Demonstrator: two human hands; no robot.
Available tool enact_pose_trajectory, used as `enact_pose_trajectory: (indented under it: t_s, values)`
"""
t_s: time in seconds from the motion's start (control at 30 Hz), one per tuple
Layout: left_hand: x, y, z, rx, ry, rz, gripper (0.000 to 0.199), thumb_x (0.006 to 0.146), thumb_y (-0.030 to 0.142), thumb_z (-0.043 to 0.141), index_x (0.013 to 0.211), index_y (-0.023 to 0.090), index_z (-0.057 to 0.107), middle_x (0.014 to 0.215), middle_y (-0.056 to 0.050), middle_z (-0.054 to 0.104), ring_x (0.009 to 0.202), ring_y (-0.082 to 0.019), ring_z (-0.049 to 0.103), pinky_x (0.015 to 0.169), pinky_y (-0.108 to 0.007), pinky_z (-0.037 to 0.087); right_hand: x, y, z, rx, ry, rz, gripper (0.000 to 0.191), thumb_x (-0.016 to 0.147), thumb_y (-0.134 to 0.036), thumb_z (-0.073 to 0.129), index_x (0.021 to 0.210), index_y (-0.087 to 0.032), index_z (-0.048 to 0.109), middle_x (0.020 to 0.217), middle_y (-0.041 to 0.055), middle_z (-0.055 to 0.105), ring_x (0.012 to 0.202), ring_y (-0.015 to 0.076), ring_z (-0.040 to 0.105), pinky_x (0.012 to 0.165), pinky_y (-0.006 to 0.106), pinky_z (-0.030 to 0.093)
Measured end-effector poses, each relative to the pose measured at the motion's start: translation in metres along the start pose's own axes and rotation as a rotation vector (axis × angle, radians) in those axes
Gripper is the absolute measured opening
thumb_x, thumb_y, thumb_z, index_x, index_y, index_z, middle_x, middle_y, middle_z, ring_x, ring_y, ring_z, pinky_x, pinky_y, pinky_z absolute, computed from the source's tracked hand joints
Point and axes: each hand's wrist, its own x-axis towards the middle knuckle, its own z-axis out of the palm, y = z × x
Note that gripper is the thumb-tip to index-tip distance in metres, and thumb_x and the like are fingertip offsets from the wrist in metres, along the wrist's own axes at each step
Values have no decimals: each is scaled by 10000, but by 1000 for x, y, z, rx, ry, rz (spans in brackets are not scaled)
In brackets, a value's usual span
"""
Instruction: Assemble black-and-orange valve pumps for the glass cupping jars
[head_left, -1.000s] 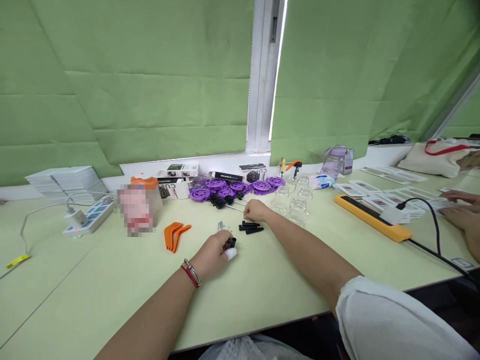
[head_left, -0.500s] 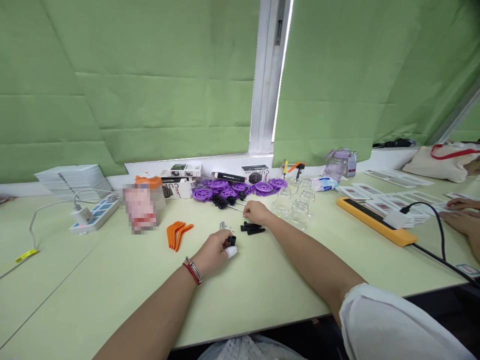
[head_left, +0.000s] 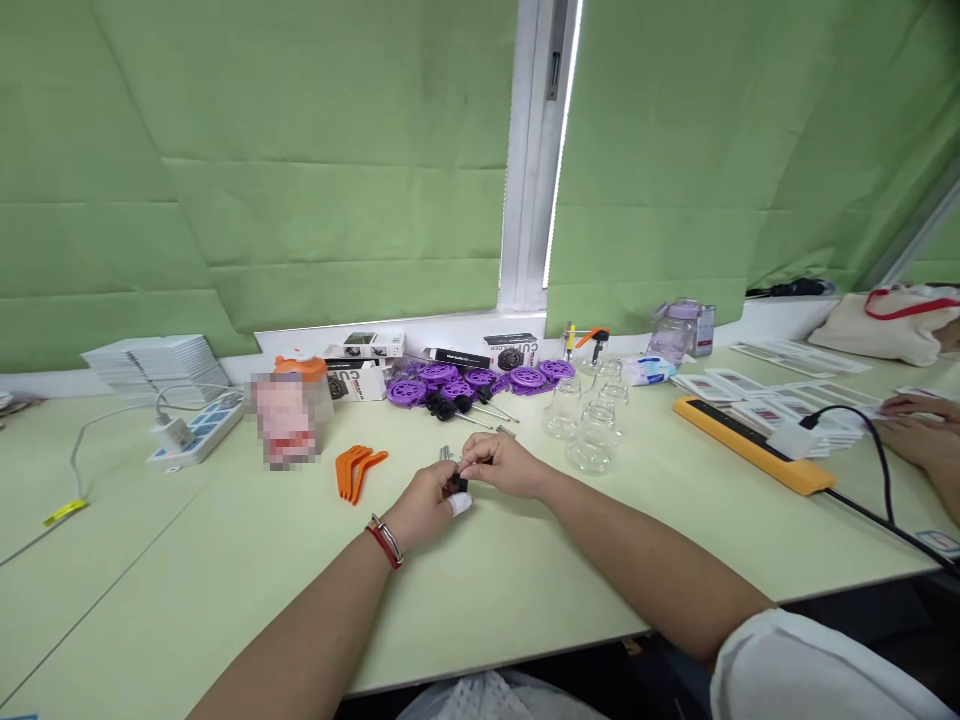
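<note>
My left hand [head_left: 427, 505] is closed around a small black plastic part [head_left: 459, 484], with a white wrap on one of its fingers. Over that part, my right hand [head_left: 506, 465] pinches with its fingertips; what they hold is too small to make out. Several metal pins [head_left: 445, 454] lie just beyond the left hand. A coil spring [head_left: 505, 431] shows behind the right hand. Farther back are metal rods with black knobs [head_left: 442, 406] and a row of purple wheel-shaped parts [head_left: 439, 372]. Left of my hands lie several orange angled handles [head_left: 352, 471].
Several clear glass cups [head_left: 590, 452] stand right of my hands. A yellow power strip [head_left: 750, 445] and a white one [head_left: 196, 430] flank the table. Printed boxes [head_left: 358, 380] line the back. Another person's hands [head_left: 926, 430] are at far right beside printed cards [head_left: 772, 412].
My right hand has come from near the metal rods toward me and to the left, meeting the black part in my left hand. It now covers the spot where loose black pieces lay.
</note>
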Motion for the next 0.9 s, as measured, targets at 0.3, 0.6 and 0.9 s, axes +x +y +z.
enact_pose_trajectory:
  t_s: [0.3, 0.6, 0.9]
  values:
    - [-1, 0, 0, 3, -25, -17, 144, 748, 285, 560, 829, 169, 534, 757, -16, 564, 685, -154, 518, 622, -269, 402, 10, 29, -26, -160, 258, 220, 211, 824, -254, 537, 908, -166, 709, 909, 52, 687, 818, 162, 614, 758, 277, 471]
    - [-1, -3, -1, -19, -36, -37, 143, 750, 297, 559, 822, 176, 532, 771, -22, 573, 702, -165, 539, 640, -286, 423, 15, 78, -60, -690, 249, 537, 231, 777, -131, 575, 953, -172, 720, 978, 64, 700, 904, 178, 616, 789, 221, 423]
    - [-1, -3, -1, -12, -44, -39, 140, 751, 298, 557, 820, 179, 531, 773, -25, 579, 702, -169, 545, 636, -288, 426, 15, 85, -58, -840, 233, 614, 285, 758, -101, 548, 990, -176, 696, 963, 110, 680, 907, 215, 599, 744, 247, 402]
